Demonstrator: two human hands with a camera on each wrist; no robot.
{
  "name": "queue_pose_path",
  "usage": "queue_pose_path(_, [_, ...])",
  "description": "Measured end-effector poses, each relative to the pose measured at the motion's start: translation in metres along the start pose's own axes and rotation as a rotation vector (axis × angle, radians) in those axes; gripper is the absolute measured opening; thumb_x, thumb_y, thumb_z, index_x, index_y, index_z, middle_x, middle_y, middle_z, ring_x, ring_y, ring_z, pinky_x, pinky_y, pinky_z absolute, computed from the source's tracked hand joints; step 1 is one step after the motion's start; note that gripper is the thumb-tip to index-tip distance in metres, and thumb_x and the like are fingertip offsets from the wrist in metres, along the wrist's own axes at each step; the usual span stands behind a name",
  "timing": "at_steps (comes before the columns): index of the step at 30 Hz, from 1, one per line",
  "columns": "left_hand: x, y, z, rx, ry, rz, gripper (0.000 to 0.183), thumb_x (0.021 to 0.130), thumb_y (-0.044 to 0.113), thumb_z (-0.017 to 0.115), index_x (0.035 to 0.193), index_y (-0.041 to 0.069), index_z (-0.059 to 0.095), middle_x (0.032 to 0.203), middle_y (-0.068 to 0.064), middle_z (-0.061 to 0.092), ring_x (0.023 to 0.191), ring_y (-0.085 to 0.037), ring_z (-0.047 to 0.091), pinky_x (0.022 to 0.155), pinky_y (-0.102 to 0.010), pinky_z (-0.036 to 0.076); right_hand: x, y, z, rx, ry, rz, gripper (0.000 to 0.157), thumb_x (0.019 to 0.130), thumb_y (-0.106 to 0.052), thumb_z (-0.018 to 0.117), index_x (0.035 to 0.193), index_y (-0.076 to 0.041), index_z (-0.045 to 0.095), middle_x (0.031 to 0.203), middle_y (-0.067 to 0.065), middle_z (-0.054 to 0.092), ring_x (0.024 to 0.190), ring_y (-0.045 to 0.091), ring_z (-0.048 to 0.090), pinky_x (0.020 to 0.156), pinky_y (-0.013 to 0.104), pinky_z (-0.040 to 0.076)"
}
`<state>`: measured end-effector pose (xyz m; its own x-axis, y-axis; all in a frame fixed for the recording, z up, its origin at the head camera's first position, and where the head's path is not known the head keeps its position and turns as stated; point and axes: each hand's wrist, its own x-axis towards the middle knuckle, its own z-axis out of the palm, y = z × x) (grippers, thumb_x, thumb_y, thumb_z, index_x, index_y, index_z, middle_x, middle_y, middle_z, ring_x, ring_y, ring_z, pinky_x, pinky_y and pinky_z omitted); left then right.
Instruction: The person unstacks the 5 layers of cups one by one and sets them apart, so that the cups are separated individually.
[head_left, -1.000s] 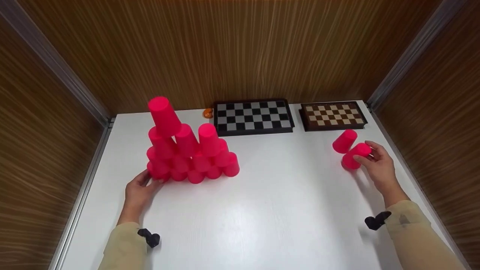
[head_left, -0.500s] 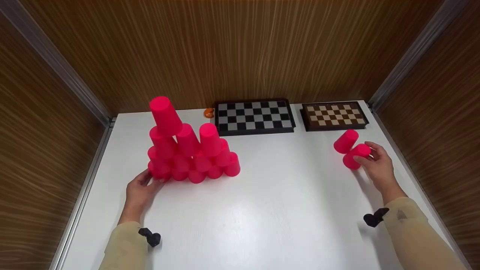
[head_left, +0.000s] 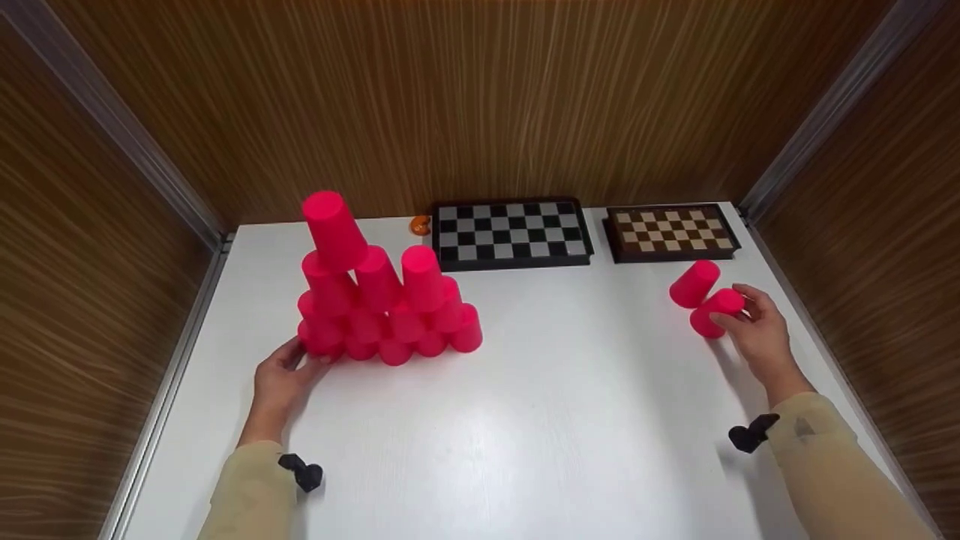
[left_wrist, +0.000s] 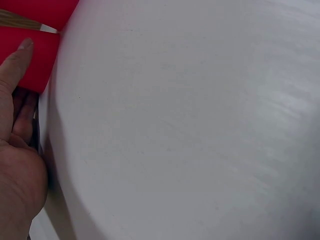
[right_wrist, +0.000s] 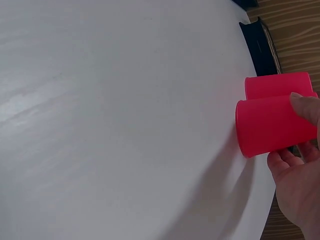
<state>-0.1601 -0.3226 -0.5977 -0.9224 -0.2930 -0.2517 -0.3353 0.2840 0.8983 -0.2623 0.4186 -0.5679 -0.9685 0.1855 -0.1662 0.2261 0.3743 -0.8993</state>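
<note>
Cup [head_left: 709,318] is gripped by right hand [head_left: 761,345], end cup [left_wrist: 42,61] of pyramid [head_left: 381,281] by left hand [head_left: 280,381]; stacking seems underway, gentle lift needed

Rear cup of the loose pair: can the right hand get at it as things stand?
Probably not directly: the right hand grips the near cup, which lies between it and the rear cup. With the near cup aside, it looks reachable.

- Passable: broad bare counter [head_left: 555,390] between the left hand [head_left: 282,385] and right hand [head_left: 759,341].
- Blocking the left: a tall pink cup pyramid [head_left: 407,322].
- Blocking the right: a near pink cup [head_left: 708,313] just beside a far pink cup [head_left: 694,283].
- Along the back: grey checkered board [head_left: 514,231], brown checkered board [head_left: 673,230], wooden wall [head_left: 480,97].
</note>
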Motion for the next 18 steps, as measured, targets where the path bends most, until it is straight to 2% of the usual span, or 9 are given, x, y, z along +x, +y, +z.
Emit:
queue_pose_path(6, [0.000,0.001,-0.001,-0.014,-0.007,0.009,0.087,0.094,0.041,0.083,0.165,0.014,0.040,0.167,-0.009,0.042,0.157,-0.027,0.033,0.124,-0.043,0.036,0.001,0.000,-0.002,0.011,-0.001,0.030,0.085,0.103,-0.032,0.073,0.170,-0.020,0.023,0.172,0.021,0.026,0.155,0.042,0.033,0.118,0.040,0.040])
queue_pose_path(10, [0.001,0.001,0.000,-0.018,-0.004,-0.008,0.087,0.094,0.041,0.083,0.165,0.015,0.040,0.167,-0.009,0.042,0.158,-0.027,0.032,0.124,-0.043,0.036,0.002,-0.004,-0.007,0.027,-0.005,0.056,0.089,0.101,-0.036,0.075,0.171,-0.027,0.020,0.174,0.017,0.022,0.157,0.041,0.030,0.117,0.036,0.042])
queue_pose_path(15, [0.000,0.001,0.000,-0.006,0.000,0.007,0.087,0.094,0.042,0.083,0.165,0.014,0.041,0.166,-0.010,0.044,0.157,-0.027,0.035,0.123,-0.042,0.038,-0.001,-0.023,-0.018,0.057,0.005,0.046,0.090,0.099,-0.039,0.076,0.170,-0.033,0.022,0.176,0.010,0.022,0.160,0.036,0.024,0.117,0.026,0.040])
queue_pose_path(18, [0.000,0.001,-0.001,0.000,0.002,0.028,0.088,0.093,0.043,0.084,0.164,0.012,0.042,0.166,-0.010,0.044,0.156,-0.027,0.037,0.123,-0.041,0.038,-0.006,-0.042,-0.022,0.036,0.031,-0.012,0.086,0.099,-0.040,0.076,0.169,-0.032,0.026,0.174,0.009,0.028,0.159,0.033,0.026,0.117,0.021,0.038])
